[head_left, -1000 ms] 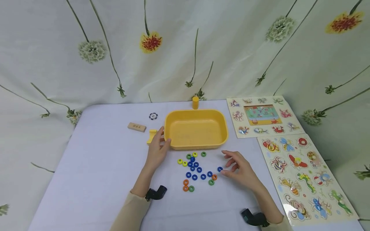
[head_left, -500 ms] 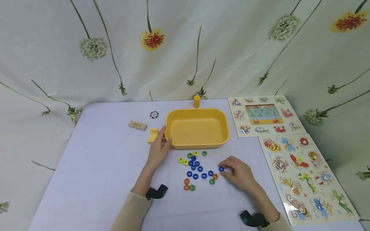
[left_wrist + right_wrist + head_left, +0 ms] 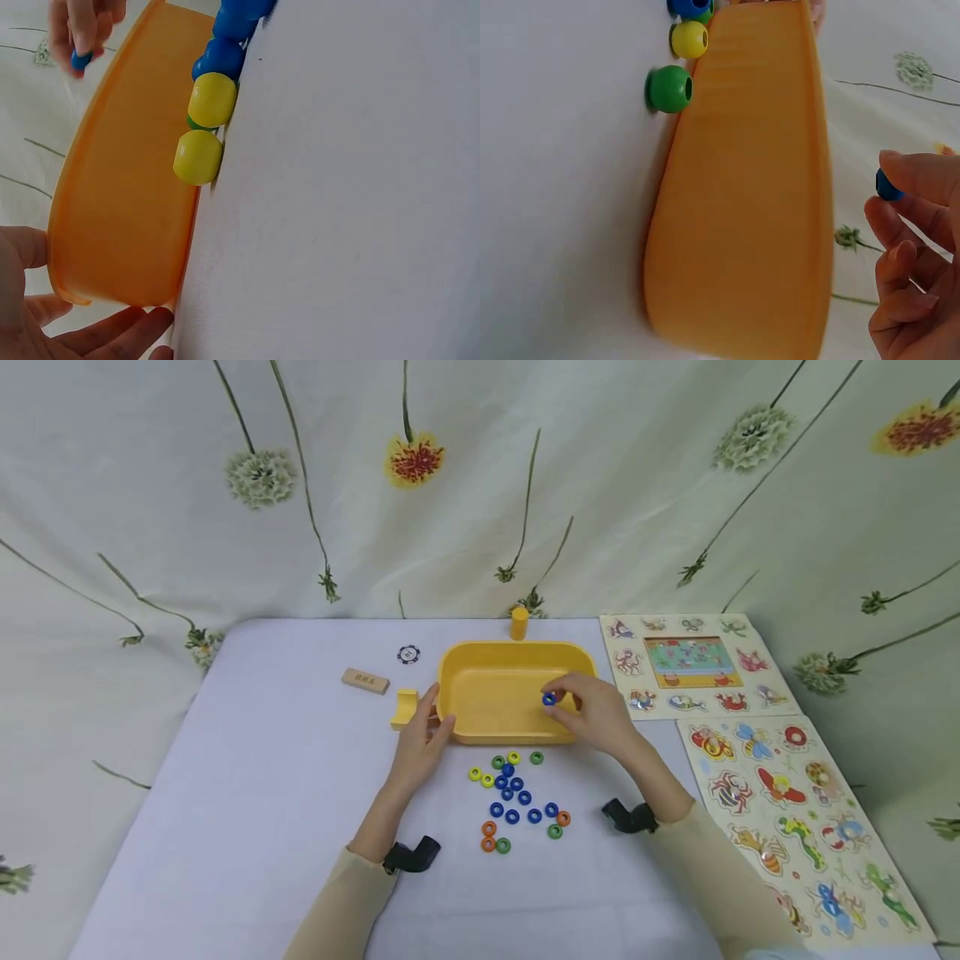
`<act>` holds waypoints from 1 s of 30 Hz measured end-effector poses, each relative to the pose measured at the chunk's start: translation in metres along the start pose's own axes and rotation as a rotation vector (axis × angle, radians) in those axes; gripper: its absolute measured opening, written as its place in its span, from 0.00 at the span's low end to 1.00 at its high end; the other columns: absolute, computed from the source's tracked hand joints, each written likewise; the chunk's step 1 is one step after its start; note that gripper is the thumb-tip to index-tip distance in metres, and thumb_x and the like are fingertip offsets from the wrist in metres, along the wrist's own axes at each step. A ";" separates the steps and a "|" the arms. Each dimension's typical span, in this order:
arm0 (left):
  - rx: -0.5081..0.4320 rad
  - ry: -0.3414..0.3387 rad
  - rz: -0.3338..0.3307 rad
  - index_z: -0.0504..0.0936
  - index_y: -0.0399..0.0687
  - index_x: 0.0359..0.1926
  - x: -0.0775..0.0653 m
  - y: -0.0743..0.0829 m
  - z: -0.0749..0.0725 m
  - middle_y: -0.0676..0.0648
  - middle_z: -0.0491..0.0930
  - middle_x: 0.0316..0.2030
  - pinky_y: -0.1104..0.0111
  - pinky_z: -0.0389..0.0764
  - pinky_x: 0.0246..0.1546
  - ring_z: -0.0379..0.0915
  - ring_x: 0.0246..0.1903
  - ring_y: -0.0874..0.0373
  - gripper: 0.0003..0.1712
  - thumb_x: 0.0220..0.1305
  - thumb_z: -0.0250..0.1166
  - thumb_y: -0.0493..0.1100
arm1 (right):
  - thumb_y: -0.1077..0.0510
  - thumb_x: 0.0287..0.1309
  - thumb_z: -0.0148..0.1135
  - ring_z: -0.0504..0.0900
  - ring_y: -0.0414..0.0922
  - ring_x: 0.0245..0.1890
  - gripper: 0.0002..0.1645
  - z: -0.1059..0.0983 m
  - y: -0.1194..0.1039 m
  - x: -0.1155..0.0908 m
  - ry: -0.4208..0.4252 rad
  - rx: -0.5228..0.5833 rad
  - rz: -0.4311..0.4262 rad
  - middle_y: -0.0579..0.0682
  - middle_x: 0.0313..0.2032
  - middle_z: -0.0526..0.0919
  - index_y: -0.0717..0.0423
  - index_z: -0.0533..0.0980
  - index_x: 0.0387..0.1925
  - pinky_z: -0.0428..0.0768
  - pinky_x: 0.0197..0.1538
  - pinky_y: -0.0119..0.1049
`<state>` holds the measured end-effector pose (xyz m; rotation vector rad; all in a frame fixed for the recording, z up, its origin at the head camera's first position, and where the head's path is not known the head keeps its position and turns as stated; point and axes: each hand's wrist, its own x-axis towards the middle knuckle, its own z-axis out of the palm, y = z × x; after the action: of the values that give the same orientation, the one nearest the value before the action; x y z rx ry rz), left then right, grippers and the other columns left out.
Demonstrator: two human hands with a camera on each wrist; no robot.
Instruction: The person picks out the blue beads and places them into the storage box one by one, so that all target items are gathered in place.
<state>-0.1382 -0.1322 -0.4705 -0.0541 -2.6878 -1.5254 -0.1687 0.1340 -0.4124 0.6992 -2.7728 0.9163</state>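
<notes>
My right hand (image 3: 592,714) pinches a blue bead (image 3: 549,699) between thumb and fingertips above the yellow tray (image 3: 517,737). The right wrist view shows this blue bead (image 3: 889,186) held higher than the tray's rim (image 3: 821,150). At the tray's left end, my left hand (image 3: 422,739) touches its side and corner with fairly straight fingers; the left wrist view shows these fingers (image 3: 112,334) against the end wall. Loose beads lie on the cloth in front of the tray: several blue ones (image 3: 525,797), yellow ones (image 3: 487,781), green ones (image 3: 555,832) and orange ones (image 3: 489,828).
Left of the tray are a yellow curved block (image 3: 406,708), a wooden block (image 3: 365,681) and a poker chip (image 3: 408,654). A yellow cylinder (image 3: 519,623) stands behind the tray. Two picture puzzle boards (image 3: 697,664) lie on the right. A flowered curtain (image 3: 465,527) hangs behind the table.
My right hand has closed its fingertips on a blue bead at the right of the group, then lifted it forward over the tray. The left hand has stayed at the tray's left end.
</notes>
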 end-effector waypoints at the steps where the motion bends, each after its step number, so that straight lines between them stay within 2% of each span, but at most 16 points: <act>1: -0.003 0.001 0.005 0.51 0.58 0.67 0.000 0.000 0.000 0.43 0.71 0.51 0.60 0.72 0.41 0.69 0.44 0.53 0.34 0.63 0.52 0.51 | 0.52 0.48 0.64 0.67 0.41 0.24 0.12 0.006 -0.001 0.013 -0.039 -0.009 0.013 0.42 0.30 0.77 0.48 0.78 0.38 0.66 0.27 0.32; 5: -0.006 0.011 0.013 0.51 0.58 0.67 -0.001 -0.001 0.003 0.42 0.72 0.50 0.61 0.72 0.40 0.70 0.43 0.53 0.33 0.63 0.52 0.51 | 0.50 0.50 0.62 0.71 0.41 0.29 0.11 0.032 -0.002 0.049 -0.206 -0.029 0.073 0.41 0.30 0.77 0.46 0.76 0.38 0.69 0.34 0.33; 9: -0.005 0.010 0.007 0.52 0.58 0.67 -0.002 -0.002 0.004 0.42 0.72 0.50 0.61 0.72 0.40 0.70 0.43 0.53 0.33 0.63 0.52 0.51 | 0.50 0.49 0.63 0.72 0.41 0.29 0.11 0.051 0.000 0.066 -0.332 -0.070 0.098 0.42 0.27 0.76 0.47 0.77 0.36 0.70 0.34 0.33; 12: 0.005 0.007 0.001 0.51 0.59 0.67 -0.002 -0.002 0.003 0.42 0.72 0.51 0.61 0.73 0.40 0.70 0.43 0.53 0.33 0.63 0.52 0.51 | 0.51 0.48 0.64 0.72 0.41 0.27 0.11 0.059 0.001 0.072 -0.384 -0.096 0.100 0.43 0.25 0.75 0.47 0.77 0.35 0.69 0.32 0.33; 16: 0.015 0.016 0.002 0.51 0.62 0.67 -0.001 -0.002 0.002 0.43 0.71 0.51 0.61 0.73 0.40 0.70 0.43 0.54 0.33 0.63 0.51 0.53 | 0.51 0.48 0.64 0.71 0.41 0.28 0.13 0.061 0.001 0.074 -0.409 -0.113 0.104 0.43 0.25 0.74 0.47 0.77 0.38 0.68 0.31 0.33; 19: 0.017 0.019 0.006 0.51 0.62 0.67 0.000 -0.003 0.003 0.43 0.72 0.50 0.61 0.72 0.40 0.70 0.43 0.53 0.33 0.63 0.51 0.53 | 0.50 0.48 0.63 0.71 0.41 0.27 0.16 0.057 0.001 0.069 -0.383 -0.103 0.123 0.43 0.25 0.74 0.47 0.76 0.42 0.67 0.31 0.33; 22: 0.020 0.014 0.009 0.51 0.62 0.67 0.000 -0.003 0.004 0.43 0.72 0.50 0.61 0.72 0.40 0.70 0.43 0.54 0.33 0.63 0.52 0.52 | 0.50 0.48 0.63 0.70 0.42 0.26 0.20 0.046 0.002 0.056 -0.296 -0.064 0.142 0.44 0.25 0.74 0.48 0.75 0.46 0.66 0.30 0.34; 25: 0.011 0.012 0.011 0.51 0.62 0.67 0.001 -0.003 0.004 0.43 0.72 0.51 0.61 0.73 0.40 0.70 0.43 0.54 0.33 0.63 0.52 0.52 | 0.50 0.49 0.63 0.69 0.42 0.24 0.21 0.029 0.004 0.035 -0.173 -0.007 0.138 0.43 0.26 0.74 0.48 0.74 0.47 0.66 0.28 0.33; 30: 0.004 0.012 0.005 0.50 0.63 0.67 0.000 -0.003 0.002 0.43 0.71 0.52 0.60 0.74 0.41 0.70 0.44 0.54 0.33 0.63 0.51 0.53 | 0.51 0.47 0.65 0.65 0.39 0.20 0.22 0.003 0.003 -0.012 0.020 0.053 0.070 0.42 0.26 0.74 0.51 0.75 0.46 0.64 0.22 0.30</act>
<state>-0.1389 -0.1324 -0.4741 -0.0519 -2.6799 -1.5136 -0.1600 0.1393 -0.4196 0.6003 -2.7812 1.0076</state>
